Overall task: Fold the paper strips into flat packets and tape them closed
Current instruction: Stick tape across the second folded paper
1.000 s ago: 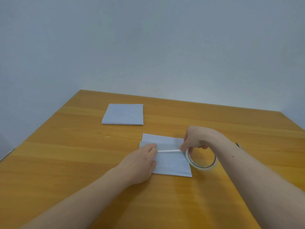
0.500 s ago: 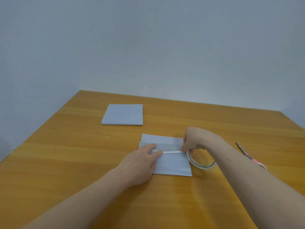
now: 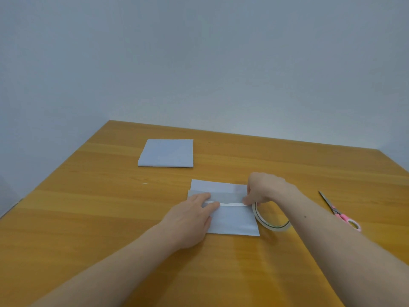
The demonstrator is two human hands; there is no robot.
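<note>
Now left hand (image 3: 190, 220) presses flat on folded paper (image 3: 234, 220); right hand (image 3: 263, 188), at 3 o'clock, pinches tape (image 3: 232, 204)

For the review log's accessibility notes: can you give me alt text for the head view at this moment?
On a wooden table, the left hand presses a stretched tape strip onto a folded paper packet while the right hand holds the tape roll at the packet's edge. A second folded packet lies farther back; pink-handled scissors lie to the right.

Left hand (image 3: 192, 220) flat, palm down, fingers straight and pressing, forearm angled in from lower left. Right hand (image 3: 264, 189) curled, fingertips pinching, wrist raised, forearm in from lower right.
</note>
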